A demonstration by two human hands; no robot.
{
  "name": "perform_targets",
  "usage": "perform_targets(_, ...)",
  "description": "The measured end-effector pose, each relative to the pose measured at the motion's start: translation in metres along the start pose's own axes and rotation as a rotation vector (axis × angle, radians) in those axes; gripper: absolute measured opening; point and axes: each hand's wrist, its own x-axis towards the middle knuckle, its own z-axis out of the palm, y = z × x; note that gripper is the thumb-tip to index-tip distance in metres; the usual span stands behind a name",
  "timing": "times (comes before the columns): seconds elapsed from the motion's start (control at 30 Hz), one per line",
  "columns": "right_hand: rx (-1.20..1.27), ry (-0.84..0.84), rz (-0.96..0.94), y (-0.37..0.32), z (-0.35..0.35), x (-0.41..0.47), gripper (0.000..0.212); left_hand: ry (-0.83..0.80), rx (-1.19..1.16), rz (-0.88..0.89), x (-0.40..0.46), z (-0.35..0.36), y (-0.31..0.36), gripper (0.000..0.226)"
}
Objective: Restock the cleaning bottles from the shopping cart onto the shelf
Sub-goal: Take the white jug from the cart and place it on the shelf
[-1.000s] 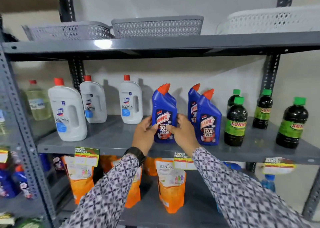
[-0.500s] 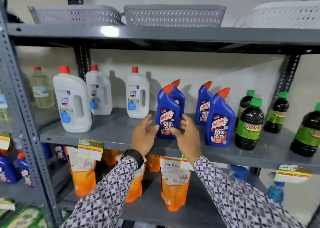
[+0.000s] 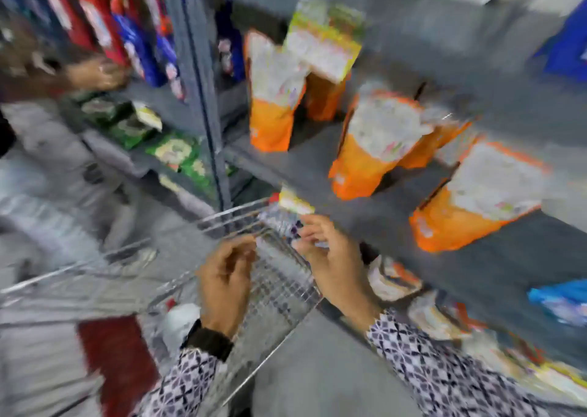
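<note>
**A:** Down in the shopping cart (image 3: 276, 289), at its near corner, is that a bottle? White body, red cap?

**B:** It looks like one, the white bottle (image 3: 181, 320), low in the wire basket just left of the left wrist. The view is badly smeared, so I can't read a label or say whether others lie beside it.

**A:** So the job isn't finished.

**B:** I'd judge not: at least that one is yet to go up. The bottle row itself is out of view; only the lower shelf (image 3: 476, 242) with the orange pouches (image 3: 368, 150) shows, just beside the cart.

**A:** And the hands?

**B:** Both hang above the basket, carrying nothing. The left hand (image 3: 225, 286) has its fingers loosely curled and apart over the mesh; the right hand (image 3: 330, 258) is spread near the cart's far rim. Whether either touches the wire, I can't tell.

**A:** Anyone else?

**B:** Another person's hand (image 3: 95, 73) at the neighbouring rack, far left.
</note>
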Motion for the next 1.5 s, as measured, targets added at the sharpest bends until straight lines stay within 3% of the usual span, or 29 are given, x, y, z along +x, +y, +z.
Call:
perform_targets(0.07, -0.047, -0.128, 0.136, 0.036, 0.059, 0.008, 0.038, 0.031, 0.027, -0.207, 0.005, -0.036, -0.061, 0.025)
perform_targets(0.13, -0.127, -0.277, 0.265, 0.068, 0.114, 0.016, 0.042, -0.037, 0.044, -0.455, 0.012, -0.075, -0.124, 0.023)
perform_targets(0.2, -0.236, -0.477, 0.352, 0.096, 0.173, 0.021, 0.036, -0.037, -0.015, -0.689, 0.016, -0.115, -0.193, 0.043)
perform_targets(0.3, -0.472, -0.751, 0.409, 0.134, 0.24, 0.023, 0.034, -0.003, 0.197, -0.97, 0.014, -0.145, -0.269, 0.043)
perform_targets(0.4, -0.578, -0.923, 0.474, 0.182, 0.299, 0.019, 0.035, -0.083, 0.382, -1.071, 0.0, -0.159, -0.312, 0.05)
perform_targets(0.5, -0.618, -1.069, 0.572, 0.225, 0.375, 0.003, 0.013, -0.101, 0.427, -1.174, -0.005, -0.18, -0.354, 0.047)
perform_targets(0.57, -0.629, -1.13, 0.584, 0.243, 0.414, -0.012, 0.02, -0.069, 0.436, -1.19, -0.014, -0.189, -0.378, 0.042)
perform_targets(0.73, -0.652, -0.915, 0.602, 0.274, 0.424, -0.029, 0.032, 0.013, 0.33, -1.037, -0.015, -0.166, -0.356, 0.032)
perform_targets(0.83, -0.661, -0.827, 0.618, 0.257, 0.418, -0.027, 0.037, 0.031, 0.283, -1.079, -0.012, -0.16, -0.361, 0.024)
perform_targets(0.97, -0.576, -0.767, 0.644, 0.235, 0.408, -0.015, 0.021, 0.107, 0.286, -1.136, -0.007, -0.162, -0.357, 0.04)
perform_targets(1.1, -0.49, -0.653, 0.656, 0.198, 0.354, 0.002, 0.012, 0.156, -0.021, -1.121, -0.006, -0.147, -0.311, 0.027)
perform_targets(1.13, -0.444, -0.621, 0.656, 0.187, 0.332, 0.004, 0.022, 0.176, -0.146, -1.096, -0.007, -0.141, -0.292, 0.016)
perform_targets(1.2, -0.379, -0.552, 0.623, 0.157, 0.281, 0.007, 0.032, 0.18, -0.379, -1.051, -0.006, -0.127, -0.251, 0.033)
perform_targets(1.27, -0.291, -0.445, 0.578, 0.124, 0.219, 0.006, 0.028, 0.047, -0.462, -0.973, -0.005, -0.105, -0.194, 0.04)
perform_targets(1.33, -0.193, -0.326, 0.498, 0.092, 0.155, -0.002, 0.037, -0.091, -0.408, -0.848, -0.01, -0.078, -0.126, 0.043)
perform_targets(1.4, -0.177, -0.171, 0.42, 0.056, 0.093, -0.012, 0.033, -0.198, -0.381, -0.702, -0.013, -0.05, -0.065, 0.058)
perform_targets(1.5, 0.015, 0.086, 0.365, 0.002, -0.007, -0.042, 0.009, -0.367, -0.419, -0.455, -0.032, -0.002, 0.027, 0.037)
